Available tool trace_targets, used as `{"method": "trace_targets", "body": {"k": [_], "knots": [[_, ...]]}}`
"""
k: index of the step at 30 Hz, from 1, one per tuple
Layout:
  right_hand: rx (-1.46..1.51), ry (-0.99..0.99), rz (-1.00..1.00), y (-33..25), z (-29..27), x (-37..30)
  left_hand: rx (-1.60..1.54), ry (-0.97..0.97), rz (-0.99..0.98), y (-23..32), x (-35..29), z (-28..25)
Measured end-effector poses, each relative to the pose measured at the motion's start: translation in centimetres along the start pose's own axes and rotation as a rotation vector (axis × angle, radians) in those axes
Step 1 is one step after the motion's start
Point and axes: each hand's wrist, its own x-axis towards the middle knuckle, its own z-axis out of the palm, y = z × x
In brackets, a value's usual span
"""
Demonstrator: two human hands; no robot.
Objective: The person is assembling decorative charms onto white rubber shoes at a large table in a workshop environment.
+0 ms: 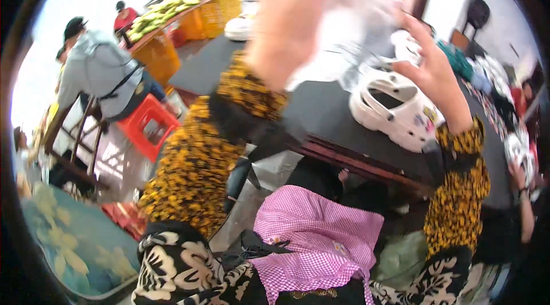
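My left hand (289, 24) is raised at the top middle, smeared by motion, its fingers closed at the edge of a thin see-through plastic bag (349, 18). The bag spreads from there toward my right hand (429, 70). That hand is held with thumb and forefinger apart, the forefinger near the bag's edge. Just below it a white clog (395, 111) with holes and small coloured charms stands on the dark table (321, 110). Part of another white shoe (404, 46) shows behind my right fingers.
White shoes (238, 28) stand farther along the table. A seated person (103, 70) in grey is on a red stool (150, 124) at left, near orange crates (154, 58) with green-yellow produce (166, 12). Piled clothes (487, 75) and another person's hand (518, 176) are at right.
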Motion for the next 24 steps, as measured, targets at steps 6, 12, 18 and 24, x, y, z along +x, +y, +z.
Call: {"method": "trace_targets", "body": {"k": [6,12,18,24], "knots": [[0.269,-0.035,0.257,1.4,-0.3,-3.0,-0.918,0.124,-0.487,6.4,-0.9,6.3],[0.675,0.118,0.423,2.3,-0.6,-4.1,-0.79,0.155,-0.5,5.8,-1.0,4.9],[1.178,0.359,0.468,2.6,-0.8,-3.6,0.025,-0.067,-0.298,0.0,-6.0,3.8],[1.441,0.334,0.426,0.6,-1.8,-5.5,0.266,-0.327,-0.12,-0.4,-10.0,6.3]]}}
